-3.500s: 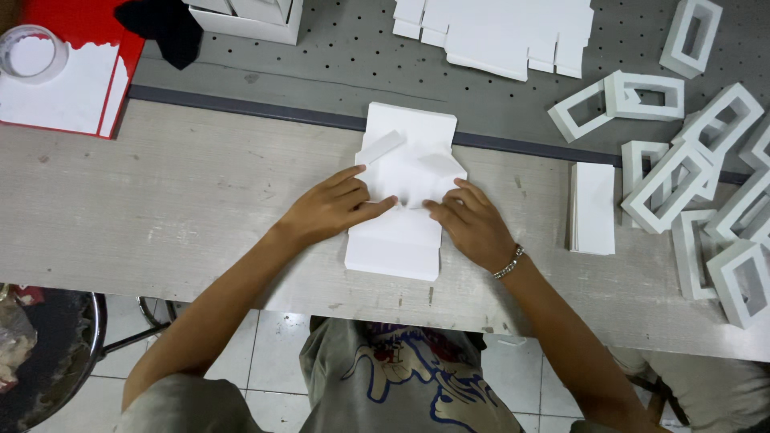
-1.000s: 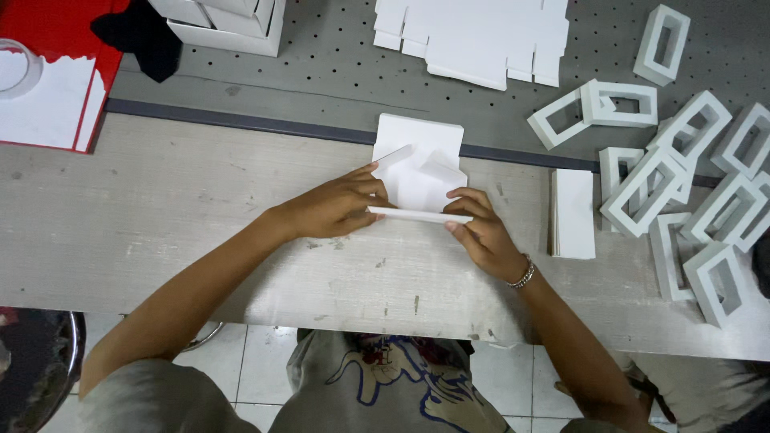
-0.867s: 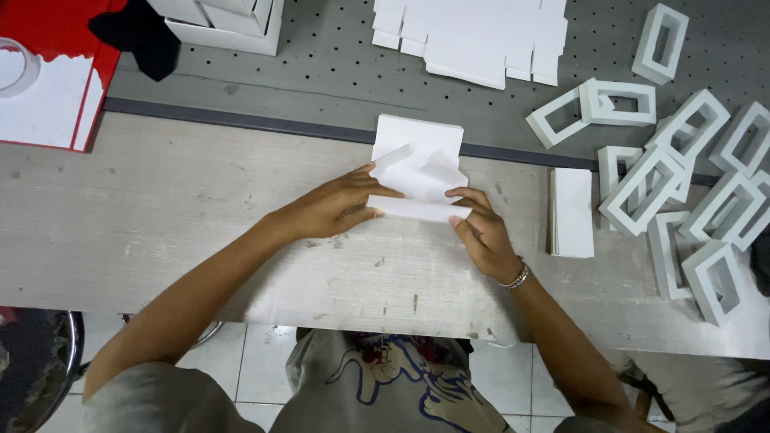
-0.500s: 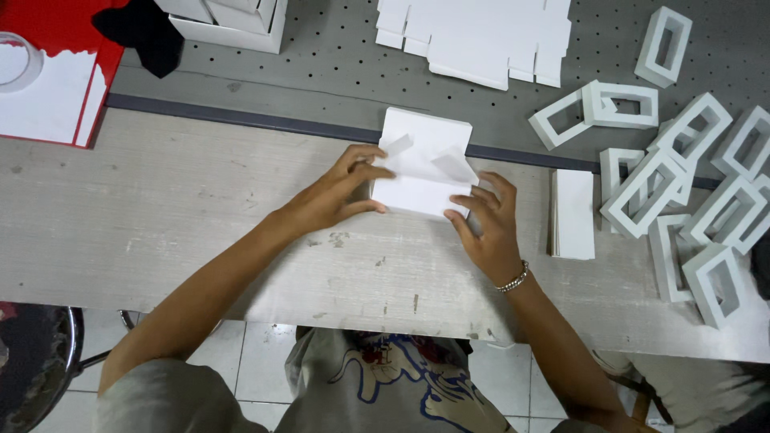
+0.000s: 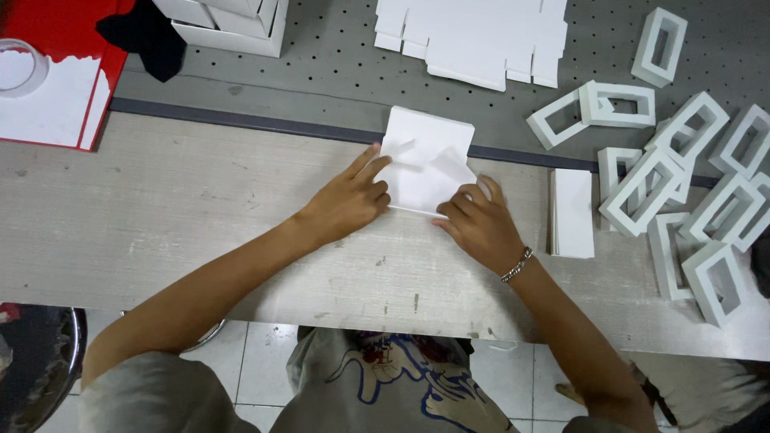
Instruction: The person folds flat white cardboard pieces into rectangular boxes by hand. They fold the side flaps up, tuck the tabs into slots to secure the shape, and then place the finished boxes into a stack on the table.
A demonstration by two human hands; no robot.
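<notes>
A white cardboard sheet (image 5: 425, 156), partly folded, lies flat on the wooden bench (image 5: 160, 224). My left hand (image 5: 349, 200) presses its left edge, fingers spread over the near left corner. My right hand (image 5: 477, 224) pinches the near right edge of the folded sheet. A metal bracelet sits on my right wrist.
A stack of flat white blanks (image 5: 573, 212) lies right of my right hand. Several folded white box frames (image 5: 674, 184) are piled at the far right. More flat die-cut sheets (image 5: 473, 36) and white boxes (image 5: 224, 20) sit on the grey perforated board. A red tray (image 5: 56, 48) is at the top left.
The sheet's near half has been folded up and away, so it now looks shorter. Both hands moved forward with it and press it flat.
</notes>
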